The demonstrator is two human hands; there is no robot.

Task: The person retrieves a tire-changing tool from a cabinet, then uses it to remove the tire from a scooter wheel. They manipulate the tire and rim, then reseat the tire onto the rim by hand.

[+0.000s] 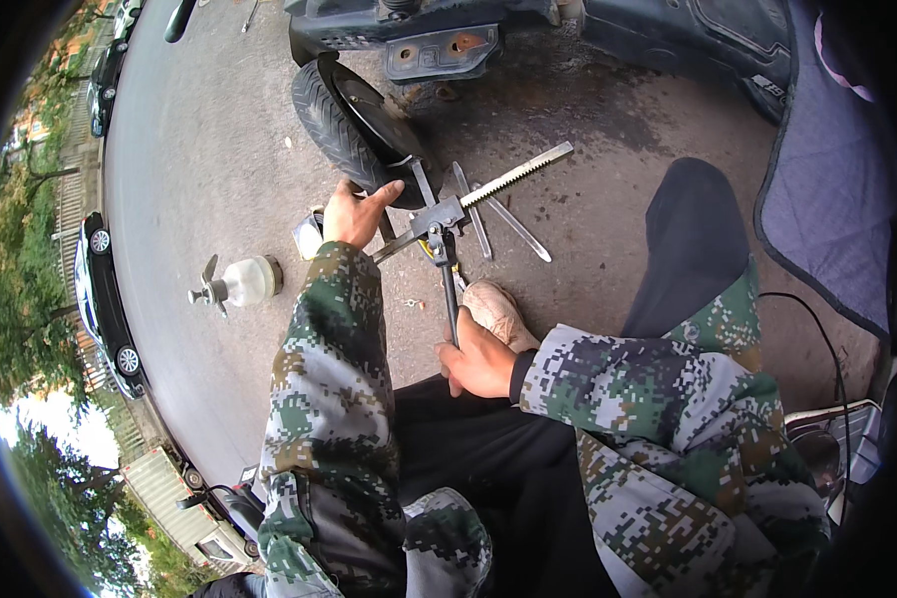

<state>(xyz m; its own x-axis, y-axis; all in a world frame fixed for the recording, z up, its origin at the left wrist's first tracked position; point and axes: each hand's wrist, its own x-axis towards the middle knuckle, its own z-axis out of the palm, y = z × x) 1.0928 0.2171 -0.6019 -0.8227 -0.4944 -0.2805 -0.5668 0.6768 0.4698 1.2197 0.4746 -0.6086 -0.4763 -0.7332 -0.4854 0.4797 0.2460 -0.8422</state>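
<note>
A black scooter tyre (331,125) on its wheel leans at an angle above the pavement. My left hand (354,214) grips its lower edge, thumb and forefinger spread; the other fingers are hidden. Against the wheel rests a metal tyre bead breaker (448,212) with a toothed bar (518,176) slanting up to the right. My right hand (478,357) is wrapped round its dark lever handle (449,294), which points down toward me. Two metal tyre levers (473,214) (518,229) lie on the ground just right of the tool.
A translucent pump sprayer (244,282) is left of my left arm. A small white and dark item (310,235) is partly behind my left wrist. Dark scooter bodywork (443,52) spans the far side. A quilted cover (832,179) hangs at right; parked cars (108,299) line the road.
</note>
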